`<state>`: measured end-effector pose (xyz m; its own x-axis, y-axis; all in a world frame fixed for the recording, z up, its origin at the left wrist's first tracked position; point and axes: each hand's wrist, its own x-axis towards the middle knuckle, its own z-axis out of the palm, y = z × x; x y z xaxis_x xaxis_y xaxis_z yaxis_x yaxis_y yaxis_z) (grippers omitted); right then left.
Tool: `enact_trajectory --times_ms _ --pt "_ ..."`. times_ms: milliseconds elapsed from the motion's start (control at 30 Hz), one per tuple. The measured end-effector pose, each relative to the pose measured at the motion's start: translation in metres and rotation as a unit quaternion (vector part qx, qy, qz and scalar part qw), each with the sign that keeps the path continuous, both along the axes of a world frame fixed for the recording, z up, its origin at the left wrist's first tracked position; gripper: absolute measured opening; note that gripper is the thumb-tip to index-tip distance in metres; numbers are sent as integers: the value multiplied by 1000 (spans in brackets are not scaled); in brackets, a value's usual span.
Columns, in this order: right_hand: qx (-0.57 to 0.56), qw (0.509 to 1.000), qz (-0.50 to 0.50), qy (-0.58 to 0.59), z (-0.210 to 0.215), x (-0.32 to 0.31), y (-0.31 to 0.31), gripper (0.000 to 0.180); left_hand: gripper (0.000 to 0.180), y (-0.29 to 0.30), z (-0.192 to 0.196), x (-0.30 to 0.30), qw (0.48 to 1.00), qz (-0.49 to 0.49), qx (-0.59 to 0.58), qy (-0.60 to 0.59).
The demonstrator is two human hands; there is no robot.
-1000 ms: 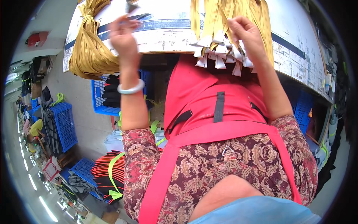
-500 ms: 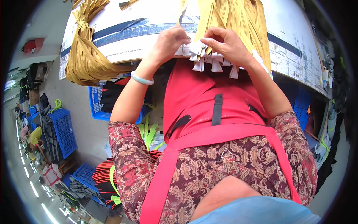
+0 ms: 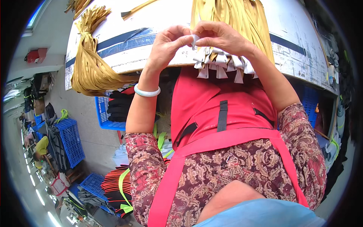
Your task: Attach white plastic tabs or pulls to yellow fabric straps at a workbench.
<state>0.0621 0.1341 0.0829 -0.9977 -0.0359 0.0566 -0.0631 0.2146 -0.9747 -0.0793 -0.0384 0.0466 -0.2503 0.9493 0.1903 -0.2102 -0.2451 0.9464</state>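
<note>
A: Where are your hands working now?

B: Both are meeting at the near edge of the worktop (image 3: 113, 56), just in front of the bundle of yellow straps (image 3: 230, 19). Your left hand (image 3: 166, 45) and your right hand (image 3: 221, 38) are pinching one small white tag (image 3: 194, 39) between the fingertips. The fingers of both hands are closed on it, thumb against forefinger.

A: And where is the tag lying against the bundle?

B: It is sitting at the bundle's near end, just above the row of other white tags (image 3: 219, 64) that are hanging over the worktop edge toward your red apron (image 3: 223, 113).

A: Which way are the straps pointing?

B: Their long axis is running away from you across the worktop, and the tagged ends are pointing back to your body. The tag itself is too small to tell its direction; I think it is standing nearly upright between your fingertips.

A: What could be going wrong from here?

B: You are holding only a small corner, so I think the tag could be slipping out if one hand is loosening. Also the hanging ends are crowding together, so you could be catching a neighbour tag by mistake. A second yellow bundle (image 3: 90, 72) is hanging off the worktop well to the left of the first one, and a pull on the surface could be sliding it down to the blue crate (image 3: 104, 113) below.
</note>
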Motion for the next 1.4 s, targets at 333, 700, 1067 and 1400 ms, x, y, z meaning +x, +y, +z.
enact_trajectory --times_ms 333,700,1067,1400 --pt "-63 996 -63 -11 15 7 -5 10 14 -1 10 11 998 68 -14 1" --pt "141 942 -227 204 -27 0 -10 6 31 -1 5 53 972 232 29 29" --pt "-47 981 -185 35 -13 24 -25 22 13 -3 9 48 887 237 14 396" --pt "149 929 -337 -18 -6 114 46 20 31 -90 7 -47 764 546 -97 330"
